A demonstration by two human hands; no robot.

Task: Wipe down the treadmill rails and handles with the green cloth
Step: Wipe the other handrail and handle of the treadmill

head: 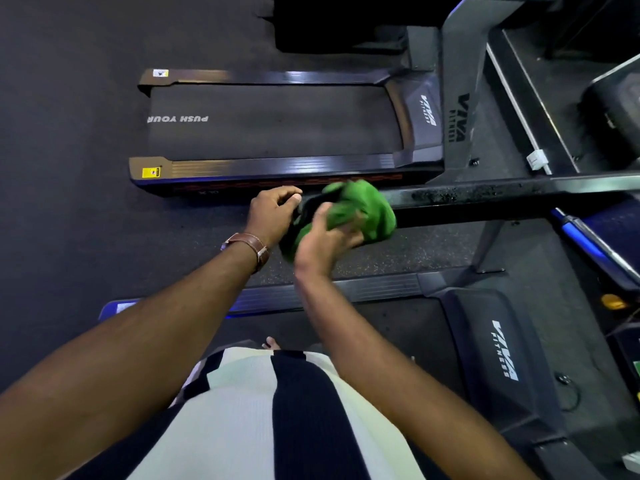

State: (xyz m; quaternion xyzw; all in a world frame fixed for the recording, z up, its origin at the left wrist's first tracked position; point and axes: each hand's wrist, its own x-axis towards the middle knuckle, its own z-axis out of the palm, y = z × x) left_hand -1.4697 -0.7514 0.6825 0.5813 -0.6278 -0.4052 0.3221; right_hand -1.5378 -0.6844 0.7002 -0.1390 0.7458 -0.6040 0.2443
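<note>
The right hand (325, 237) clutches the green cloth (363, 209), which looks soft, light and easily bunched, so it is best held as a wad. At its 9 o'clock, the left hand (273, 211) curls round the tip of the stiff handrail (485, 195), which runs toward 3 o'clock.

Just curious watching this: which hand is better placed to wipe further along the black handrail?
Probably the right hand. It holds the green cloth against the handrail, which runs on toward that side. The left hand only grips the handrail's end.
</note>
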